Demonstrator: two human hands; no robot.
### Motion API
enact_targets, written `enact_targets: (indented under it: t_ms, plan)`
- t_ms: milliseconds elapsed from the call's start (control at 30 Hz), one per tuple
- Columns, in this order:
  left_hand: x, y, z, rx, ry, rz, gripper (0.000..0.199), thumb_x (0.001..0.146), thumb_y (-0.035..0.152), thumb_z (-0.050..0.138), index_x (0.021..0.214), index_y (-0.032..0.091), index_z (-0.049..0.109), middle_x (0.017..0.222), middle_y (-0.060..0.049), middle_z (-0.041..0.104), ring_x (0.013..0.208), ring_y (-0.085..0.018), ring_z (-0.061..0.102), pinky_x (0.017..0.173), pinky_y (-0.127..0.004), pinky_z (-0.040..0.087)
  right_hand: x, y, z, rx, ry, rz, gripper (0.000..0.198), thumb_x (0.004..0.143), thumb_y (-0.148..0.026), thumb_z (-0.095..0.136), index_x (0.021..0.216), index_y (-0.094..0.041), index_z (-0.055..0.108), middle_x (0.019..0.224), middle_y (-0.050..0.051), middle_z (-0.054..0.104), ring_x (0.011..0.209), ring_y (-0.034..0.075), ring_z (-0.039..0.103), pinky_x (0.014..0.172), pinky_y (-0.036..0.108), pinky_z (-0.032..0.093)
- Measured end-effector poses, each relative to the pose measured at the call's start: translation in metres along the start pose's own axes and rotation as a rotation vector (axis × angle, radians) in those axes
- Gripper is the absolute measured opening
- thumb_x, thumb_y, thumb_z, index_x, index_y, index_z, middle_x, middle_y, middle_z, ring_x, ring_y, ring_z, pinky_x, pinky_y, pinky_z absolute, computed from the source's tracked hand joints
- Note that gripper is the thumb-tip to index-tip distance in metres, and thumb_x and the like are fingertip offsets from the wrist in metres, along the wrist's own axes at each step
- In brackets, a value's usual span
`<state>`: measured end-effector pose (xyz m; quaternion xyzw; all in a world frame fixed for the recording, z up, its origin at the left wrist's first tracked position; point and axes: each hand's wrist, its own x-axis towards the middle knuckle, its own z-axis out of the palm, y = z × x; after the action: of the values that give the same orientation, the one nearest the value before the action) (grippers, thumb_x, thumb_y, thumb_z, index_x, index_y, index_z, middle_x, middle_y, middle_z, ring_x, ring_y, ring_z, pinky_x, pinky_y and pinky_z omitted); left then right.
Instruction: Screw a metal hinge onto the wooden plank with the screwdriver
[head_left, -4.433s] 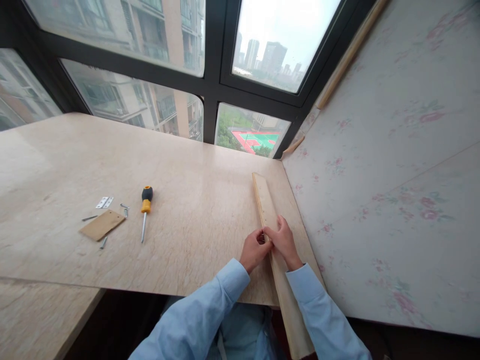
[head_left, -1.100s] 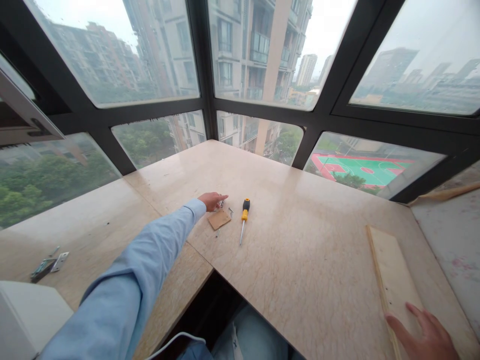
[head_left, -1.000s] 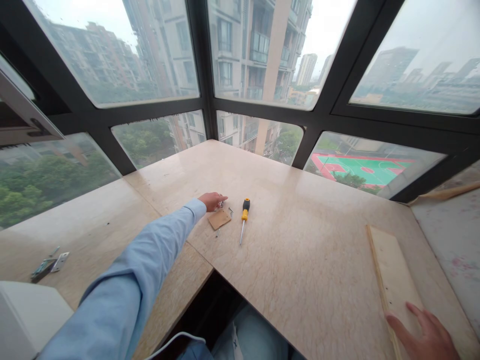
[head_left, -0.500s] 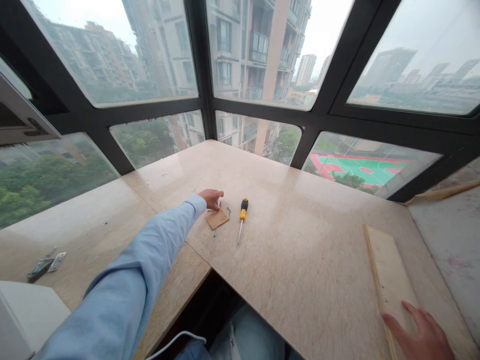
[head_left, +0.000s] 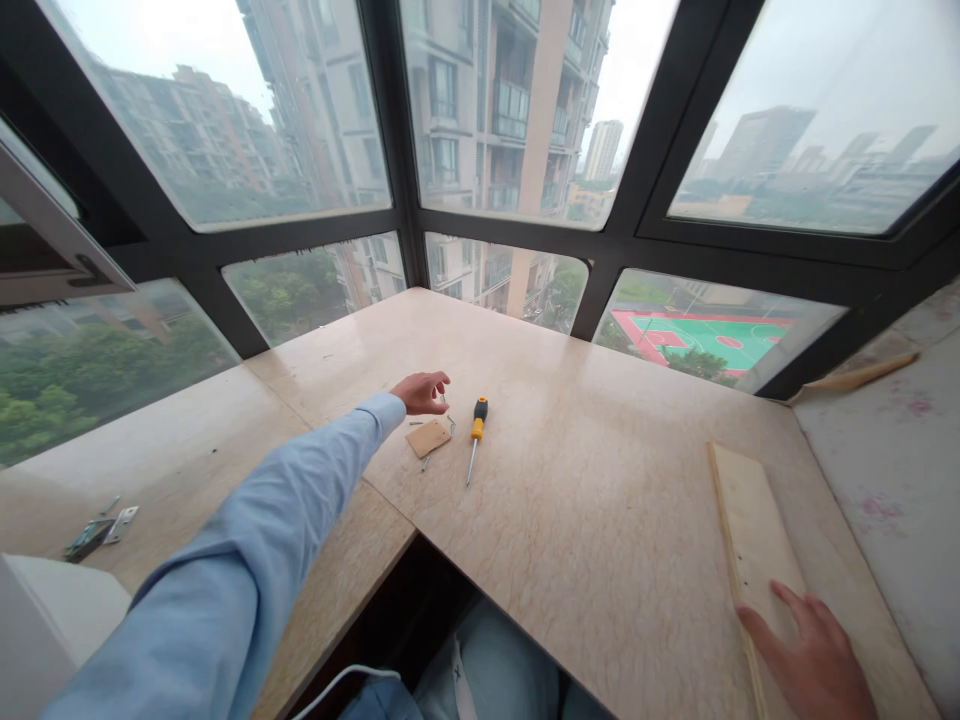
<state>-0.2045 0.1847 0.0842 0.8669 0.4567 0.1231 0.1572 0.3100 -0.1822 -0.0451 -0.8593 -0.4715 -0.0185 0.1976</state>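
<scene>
My left hand (head_left: 422, 392) is raised just above the worktop, thumb and fingertips pinched on a small, thin metal piece that looks like a screw (head_left: 444, 400). Below it lies a small, flat wooden piece (head_left: 429, 439) with holes, and several loose screws are scattered around that piece. A yellow and black screwdriver (head_left: 478, 422) rests just to their right, shaft toward me. At the lower right, my right hand (head_left: 814, 645) lies with spread fingers on a long pale wooden board (head_left: 754, 520), the thumb at its left edge. Two small dark holes show in the board.
Metal hinge-like hardware (head_left: 101, 530) lies at the left of the stone worktop (head_left: 585, 500). A white box-like object (head_left: 64, 610) stands at the lower left. Windows border the far side, and a papered wall (head_left: 885, 500) the right. A dark gap opens in front of me.
My left hand has lifted slightly off the small wooden piece with the screw between its fingers. My right hand stays on the board. The whole view has shifted a little.
</scene>
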Motion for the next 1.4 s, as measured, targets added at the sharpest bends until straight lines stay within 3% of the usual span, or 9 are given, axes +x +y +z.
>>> enact_targets:
  t_ms: [167,333,467,700,867,1100,1233,1400]
  plan:
    - [0.002,0.044,0.008,-0.605,0.159,-0.091,0.045,0.06,0.035,0.08,0.096,0.015,0.06,0.084,-0.008,0.072,0.07,-0.017,0.063,0.066,-0.031,0.049,-0.002,-0.003,0.002,0.055,0.042,-0.011,0.072,0.075,-0.061,0.039,0.115,-0.004,0.06,0.123,0.029,0.056,0.133,0.044,0.042,0.109,0.055,0.037]
    - [0.006,0.113,0.037,-1.209,0.174,-0.237,0.047,0.059,0.036,0.084,0.094,0.013,0.063,0.089,-0.012,0.073,0.072,-0.018,0.067,0.064,-0.03,0.051,-0.002,-0.006,0.003,0.147,0.067,0.009,0.064,0.072,-0.058,0.045,0.112,-0.01,0.061,0.123,0.023,0.057,0.132,0.041,0.042,0.108,0.054,0.037]
    - [0.008,0.177,0.075,-1.665,0.062,-0.251,0.037,0.065,0.033,0.079,0.094,0.014,0.066,0.091,-0.01,0.073,0.08,-0.019,0.07,0.067,-0.028,0.054,-0.001,-0.008,0.0,0.186,0.057,0.025,0.065,0.071,-0.056,0.047,0.113,-0.009,0.061,0.127,0.025,0.055,0.134,0.04,0.041,0.109,0.053,0.035]
    - [-0.001,0.277,0.136,-2.228,-0.094,-0.457,0.017,0.082,0.028,0.065,0.09,0.013,0.065,0.088,-0.008,0.072,0.083,-0.016,0.071,0.067,-0.023,0.057,-0.004,-0.018,-0.005,0.251,0.052,0.042,0.063,0.072,-0.048,0.05,0.118,-0.007,0.06,0.138,0.028,0.048,0.136,0.041,0.039,0.11,0.056,0.033]
    - [-0.006,0.316,0.161,-2.323,-0.145,-0.57,0.013,0.083,0.024,0.063,0.089,0.012,0.062,0.089,-0.009,0.071,0.085,-0.016,0.072,0.069,-0.021,0.058,-0.005,-0.016,-0.008,0.313,0.012,0.073,0.06,0.073,-0.046,0.055,0.121,-0.011,0.06,0.144,0.024,0.043,0.139,0.039,0.036,0.113,0.055,0.031]
    - [-0.004,0.334,0.183,-2.228,-0.176,-0.55,0.016,0.076,0.025,0.07,0.085,0.015,0.061,0.094,-0.009,0.072,0.094,-0.017,0.071,0.083,-0.023,0.058,-0.002,-0.007,-0.014,0.433,-0.023,0.086,0.062,0.074,-0.047,0.066,0.127,-0.016,0.056,0.146,0.02,0.043,0.141,0.037,0.035,0.113,0.058,0.031]
    - [-0.008,0.34,0.195,-2.128,-0.205,-0.491,0.024,0.071,0.031,0.075,0.086,0.018,0.062,0.094,-0.007,0.072,0.099,-0.018,0.07,0.094,-0.028,0.055,0.002,-0.037,-0.041,0.452,0.012,-0.054,0.061,0.081,-0.044,0.065,0.133,-0.015,0.054,0.149,0.02,0.042,0.14,0.035,0.037,0.113,0.058,0.033]
    - [-0.013,0.355,0.211,-2.206,-0.259,-0.571,0.024,0.073,0.033,0.074,0.088,0.018,0.063,0.096,-0.008,0.071,0.102,-0.017,0.069,0.095,-0.026,0.054,0.017,-0.088,-0.082,0.538,0.031,-0.326,0.04,0.089,-0.035,0.062,0.127,-0.022,0.061,0.145,0.013,0.051,0.136,0.027,0.046,0.111,0.049,0.041]
